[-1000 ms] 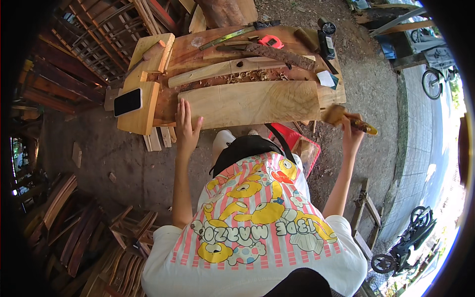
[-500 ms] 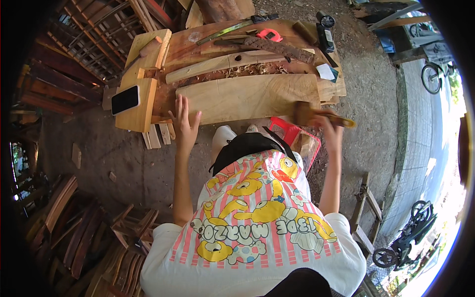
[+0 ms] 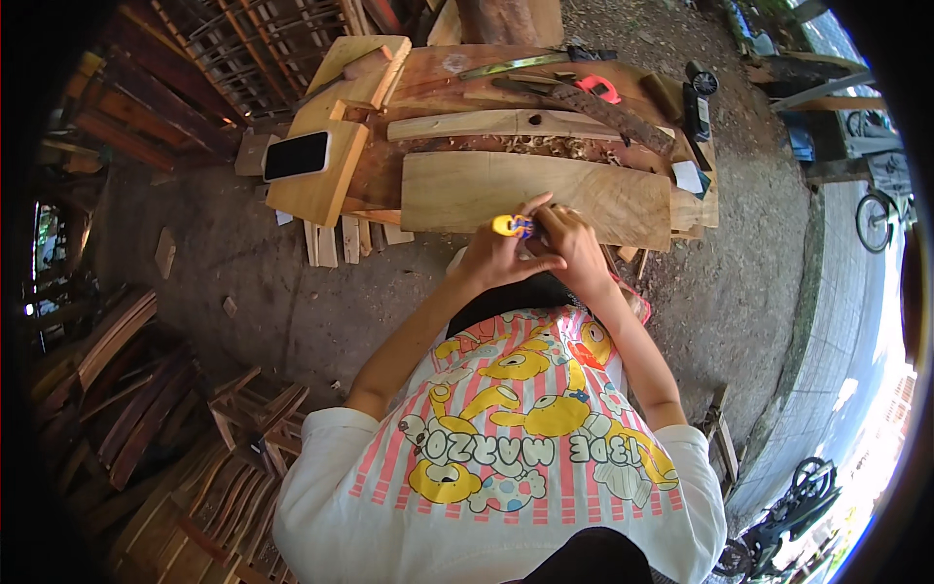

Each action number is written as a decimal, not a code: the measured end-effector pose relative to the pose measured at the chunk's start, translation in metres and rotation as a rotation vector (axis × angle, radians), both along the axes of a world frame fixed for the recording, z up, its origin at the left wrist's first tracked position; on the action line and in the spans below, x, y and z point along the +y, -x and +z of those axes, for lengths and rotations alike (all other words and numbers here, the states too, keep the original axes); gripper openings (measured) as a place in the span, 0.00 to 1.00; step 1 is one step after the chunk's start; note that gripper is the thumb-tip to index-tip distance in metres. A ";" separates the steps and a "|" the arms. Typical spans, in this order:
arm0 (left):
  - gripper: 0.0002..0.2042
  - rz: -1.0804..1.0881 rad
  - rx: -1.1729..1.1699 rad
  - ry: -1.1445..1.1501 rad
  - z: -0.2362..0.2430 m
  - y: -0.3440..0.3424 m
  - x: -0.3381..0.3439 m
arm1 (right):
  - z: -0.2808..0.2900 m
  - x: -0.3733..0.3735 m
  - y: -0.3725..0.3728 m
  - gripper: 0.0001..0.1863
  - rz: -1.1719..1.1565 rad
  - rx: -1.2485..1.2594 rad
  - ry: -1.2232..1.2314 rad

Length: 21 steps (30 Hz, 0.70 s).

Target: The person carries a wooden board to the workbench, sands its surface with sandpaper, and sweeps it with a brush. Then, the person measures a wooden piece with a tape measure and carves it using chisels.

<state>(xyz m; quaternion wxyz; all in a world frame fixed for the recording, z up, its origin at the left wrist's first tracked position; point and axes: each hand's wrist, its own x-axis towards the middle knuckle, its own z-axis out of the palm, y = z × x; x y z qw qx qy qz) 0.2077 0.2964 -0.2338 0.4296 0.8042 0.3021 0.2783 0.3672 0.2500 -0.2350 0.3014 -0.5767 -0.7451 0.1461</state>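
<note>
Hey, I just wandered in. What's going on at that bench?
A person has both hands together at the near edge of a flat wooden board on a wooden workbench. The right hand appears to grip a brush, its yellow handle end pointing left; the bristles are hidden. The left hand is close beside it; whether it also grips is unclear. Beyond the board lie wood shavings and a red tape measure. A smartphone rests at the left.

Wide fisheye view from the wearer's head, looking down over the shirt (image 3: pixel 516 419). The left hand (image 3: pixel 494 257) and right hand (image 3: pixel 572 245) are near, mid-view; the bench (image 3: pixel 428 86) lies beyond, ground (image 3: pixel 725 263) either side.
</note>
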 end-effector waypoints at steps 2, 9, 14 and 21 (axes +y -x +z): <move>0.20 0.110 0.007 0.090 -0.020 0.018 -0.001 | 0.003 0.006 0.011 0.15 0.079 0.013 -0.051; 0.10 0.784 -0.238 0.024 -0.054 0.131 0.000 | -0.001 -0.001 -0.018 0.23 0.095 0.376 0.264; 0.10 1.002 -0.172 -0.337 -0.043 0.180 0.003 | -0.015 -0.017 -0.067 0.13 -0.246 0.220 0.064; 0.12 0.479 -0.510 0.304 -0.014 0.030 0.013 | -0.012 -0.021 -0.085 0.11 -0.410 0.157 -0.076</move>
